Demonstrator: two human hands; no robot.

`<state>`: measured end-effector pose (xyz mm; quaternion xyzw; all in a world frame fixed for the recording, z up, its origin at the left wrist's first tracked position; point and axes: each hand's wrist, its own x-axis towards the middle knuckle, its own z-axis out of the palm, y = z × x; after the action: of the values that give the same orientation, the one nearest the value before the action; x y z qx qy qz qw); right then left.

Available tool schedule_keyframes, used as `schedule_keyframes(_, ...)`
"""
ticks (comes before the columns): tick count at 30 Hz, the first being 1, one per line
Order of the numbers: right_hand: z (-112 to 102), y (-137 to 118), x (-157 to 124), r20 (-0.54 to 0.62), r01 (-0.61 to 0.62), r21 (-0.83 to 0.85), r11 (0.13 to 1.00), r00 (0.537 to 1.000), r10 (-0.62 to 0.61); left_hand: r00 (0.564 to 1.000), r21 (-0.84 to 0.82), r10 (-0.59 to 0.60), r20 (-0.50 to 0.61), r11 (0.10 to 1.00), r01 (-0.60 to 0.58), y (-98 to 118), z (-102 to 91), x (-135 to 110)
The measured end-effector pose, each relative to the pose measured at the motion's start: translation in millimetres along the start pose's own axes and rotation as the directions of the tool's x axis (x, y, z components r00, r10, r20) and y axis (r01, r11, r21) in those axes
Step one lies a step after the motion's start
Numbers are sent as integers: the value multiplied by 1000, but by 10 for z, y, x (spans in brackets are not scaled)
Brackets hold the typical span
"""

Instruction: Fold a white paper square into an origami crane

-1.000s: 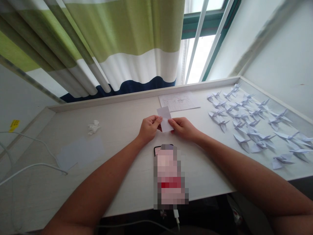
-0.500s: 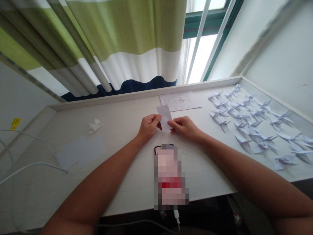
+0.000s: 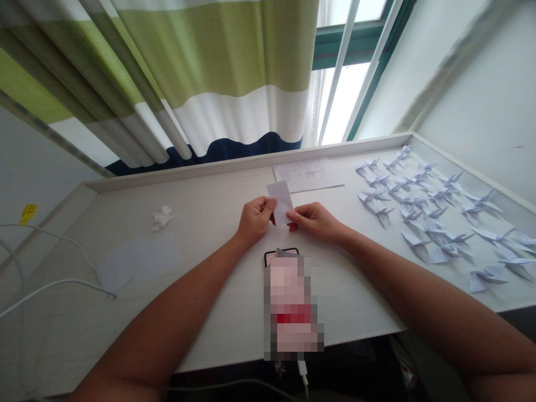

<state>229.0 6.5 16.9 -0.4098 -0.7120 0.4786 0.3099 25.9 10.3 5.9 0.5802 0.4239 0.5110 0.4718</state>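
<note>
A small white paper rectangle (image 3: 280,200) stands tilted above the desk, held between my two hands. My left hand (image 3: 255,219) pinches its left edge with thumb and fingers. My right hand (image 3: 312,220) grips its lower right corner with fingertips. A smartphone (image 3: 288,304), its screen pixelated, lies on the desk just below my hands, with a charging cable at its lower end.
Many pale lilac origami cranes (image 3: 427,218) cover the right of the white desk (image 3: 209,190). A printed sheet (image 3: 307,175) lies at the back, a crumpled tissue (image 3: 161,218) and pale paper sheets (image 3: 138,259) at left. White cables (image 3: 54,285) cross the left edge.
The paper rectangle has shifted slightly left between my hands, and my right fingers sit a little further onto it. The view has moved only a little.
</note>
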Motion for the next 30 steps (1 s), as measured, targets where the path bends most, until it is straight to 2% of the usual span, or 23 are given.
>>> schedule_keyframes(7, 19, -34, -12, -7, -24, -12, 1000, 1000, 24, 1000, -45, -13, -11, 999, 13, -5, 14, 5)
schedule_keyframes(12, 6, -45, -13, 30, 29, -15, 999, 999, -29, 1000, -11, -26, 5, 1000, 26, 5, 12, -8)
schedule_keyframes(16, -8, -39, 7, -95, 88, 3, 996, 992, -87, 997, -4, -28, 74, 1000, 28, 23, 24, -34)
schedule_keyframes(20, -9, -49, 14, -162, 91, -46, 995, 982, -97, 996, -2, -19, 83, 1000, 19, 35, 44, -47)
schedule_keyframes(26, -10, -31, 41, -205, 76, 120, 990, 977, -50, 983, 2, -51, 174, 999, 52, 68, 41, -37)
schedule_keyframes(30, -29, -3, 57, -268, 65, 148, 987, 963, -23, 977, 26, -52, 209, 999, 47, 65, 42, -30)
